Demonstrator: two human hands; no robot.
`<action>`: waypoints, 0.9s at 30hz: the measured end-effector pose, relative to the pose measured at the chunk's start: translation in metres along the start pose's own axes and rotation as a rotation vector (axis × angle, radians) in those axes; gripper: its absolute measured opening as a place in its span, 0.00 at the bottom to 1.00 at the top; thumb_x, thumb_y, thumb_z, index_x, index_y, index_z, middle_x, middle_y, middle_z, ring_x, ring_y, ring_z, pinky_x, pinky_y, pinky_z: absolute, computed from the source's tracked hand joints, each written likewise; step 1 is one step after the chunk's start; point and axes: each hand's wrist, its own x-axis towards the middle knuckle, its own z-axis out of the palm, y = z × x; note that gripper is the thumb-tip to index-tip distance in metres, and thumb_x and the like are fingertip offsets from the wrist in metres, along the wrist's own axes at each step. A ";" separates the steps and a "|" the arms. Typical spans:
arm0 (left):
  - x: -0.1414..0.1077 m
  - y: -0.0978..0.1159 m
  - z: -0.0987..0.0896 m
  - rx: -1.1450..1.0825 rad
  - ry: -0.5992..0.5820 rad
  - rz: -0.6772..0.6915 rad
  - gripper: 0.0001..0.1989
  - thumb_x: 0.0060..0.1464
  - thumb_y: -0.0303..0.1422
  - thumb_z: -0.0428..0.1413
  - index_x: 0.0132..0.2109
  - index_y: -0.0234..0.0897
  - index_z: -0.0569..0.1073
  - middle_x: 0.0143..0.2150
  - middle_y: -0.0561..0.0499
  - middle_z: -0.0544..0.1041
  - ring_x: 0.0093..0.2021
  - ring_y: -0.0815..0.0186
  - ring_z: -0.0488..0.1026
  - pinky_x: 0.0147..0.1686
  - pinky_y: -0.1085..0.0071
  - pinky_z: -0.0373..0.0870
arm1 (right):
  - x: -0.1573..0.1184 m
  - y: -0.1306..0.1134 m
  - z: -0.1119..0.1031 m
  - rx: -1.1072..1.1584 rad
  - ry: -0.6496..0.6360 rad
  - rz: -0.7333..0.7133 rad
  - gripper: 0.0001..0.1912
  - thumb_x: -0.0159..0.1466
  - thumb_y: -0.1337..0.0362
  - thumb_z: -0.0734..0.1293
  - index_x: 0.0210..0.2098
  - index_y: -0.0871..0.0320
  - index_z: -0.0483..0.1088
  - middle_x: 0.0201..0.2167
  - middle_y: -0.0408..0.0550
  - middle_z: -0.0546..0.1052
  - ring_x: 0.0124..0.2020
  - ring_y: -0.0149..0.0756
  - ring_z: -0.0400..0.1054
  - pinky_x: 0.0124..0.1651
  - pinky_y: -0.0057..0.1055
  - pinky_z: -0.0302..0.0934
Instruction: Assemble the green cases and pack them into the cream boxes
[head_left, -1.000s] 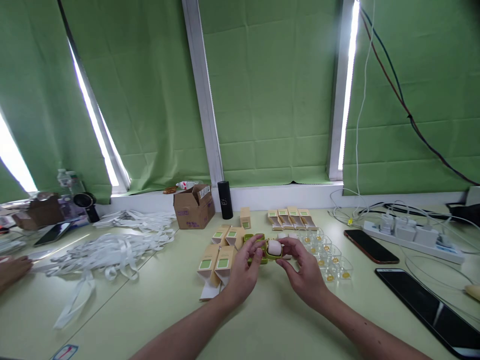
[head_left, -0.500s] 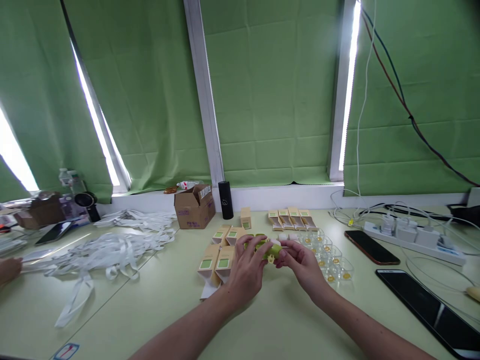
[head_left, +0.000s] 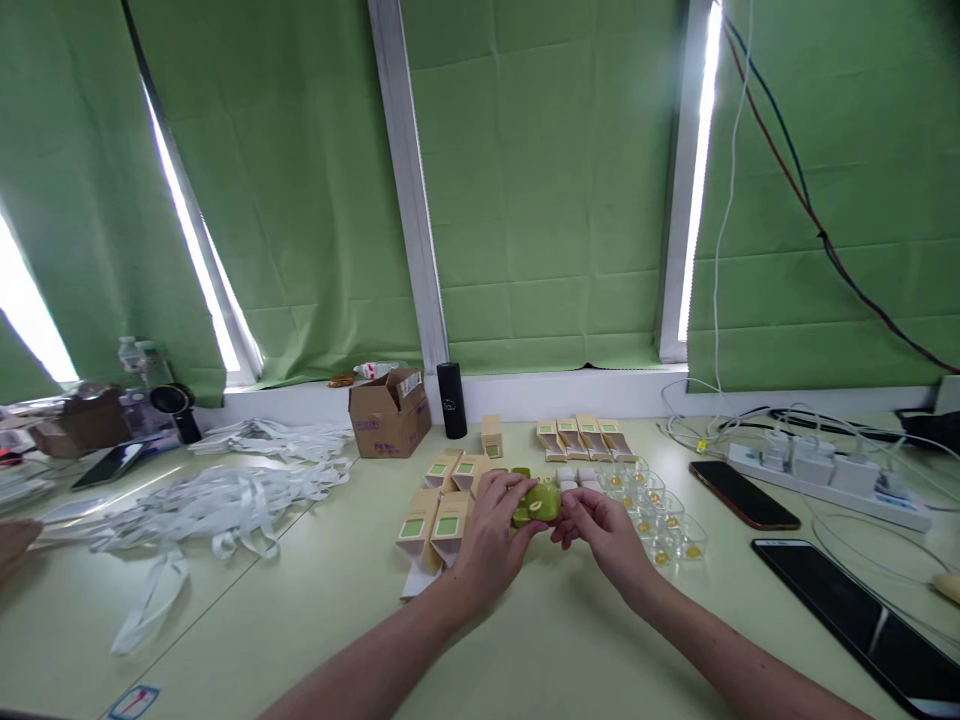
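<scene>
My left hand is closed around a small, rounded green plastic piece with a pale oval mark on its face. Its exact kind does not show, and my fingers cover its left part. At the piece's right edge my right hand has thumb and fingers pinched together; what lies between them, if anything, is hidden. Just behind the hands are small white blocks. Clear round cups with yellow centres stand to the right of my right hand. Open small cartons with green labels stand left of my left hand.
More small cartons stand at the back, near a cardboard box and a black cylinder. White straps spread on the left, beside another person's hand. Phone, tablet and power strip lie right.
The green piece has turned in my left hand, so its face with the oval mark shows. My right fingers have drawn closer together. The other person's hand at the left has shifted slightly.
</scene>
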 end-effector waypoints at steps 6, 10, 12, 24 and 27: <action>0.005 -0.003 0.005 -0.298 -0.025 -0.332 0.18 0.60 0.35 0.64 0.57 0.42 0.78 0.55 0.43 0.78 0.54 0.53 0.74 0.52 0.57 0.75 | -0.005 -0.002 0.001 0.007 -0.002 -0.038 0.26 0.62 0.38 0.73 0.37 0.57 0.74 0.28 0.48 0.81 0.26 0.36 0.73 0.30 0.32 0.65; 0.014 -0.001 0.005 -0.547 -0.060 -0.503 0.19 0.59 0.46 0.64 0.49 0.38 0.81 0.47 0.43 0.81 0.44 0.57 0.77 0.44 0.64 0.75 | -0.006 -0.002 0.001 0.008 -0.014 -0.061 0.24 0.64 0.40 0.72 0.40 0.56 0.75 0.27 0.47 0.79 0.27 0.36 0.71 0.31 0.32 0.63; 0.018 0.001 0.005 -0.655 -0.078 -0.575 0.22 0.56 0.52 0.64 0.42 0.35 0.82 0.38 0.46 0.81 0.38 0.60 0.75 0.38 0.68 0.72 | -0.007 -0.003 0.001 0.002 -0.013 -0.068 0.24 0.65 0.41 0.72 0.41 0.56 0.75 0.27 0.46 0.79 0.28 0.35 0.70 0.32 0.32 0.63; 0.028 -0.007 0.002 -1.132 0.036 -0.966 0.29 0.42 0.55 0.73 0.32 0.33 0.76 0.24 0.57 0.65 0.25 0.72 0.62 0.25 0.75 0.62 | 0.008 -0.053 -0.022 -0.109 0.202 -0.100 0.28 0.54 0.37 0.77 0.34 0.58 0.78 0.23 0.46 0.77 0.24 0.34 0.68 0.26 0.30 0.60; 0.036 -0.004 0.000 -1.171 0.108 -0.975 0.28 0.40 0.53 0.74 0.32 0.32 0.77 0.25 0.56 0.67 0.25 0.73 0.62 0.25 0.74 0.63 | 0.013 -0.070 -0.036 -0.241 0.196 -0.107 0.27 0.53 0.39 0.77 0.34 0.58 0.79 0.24 0.47 0.78 0.25 0.35 0.68 0.27 0.31 0.60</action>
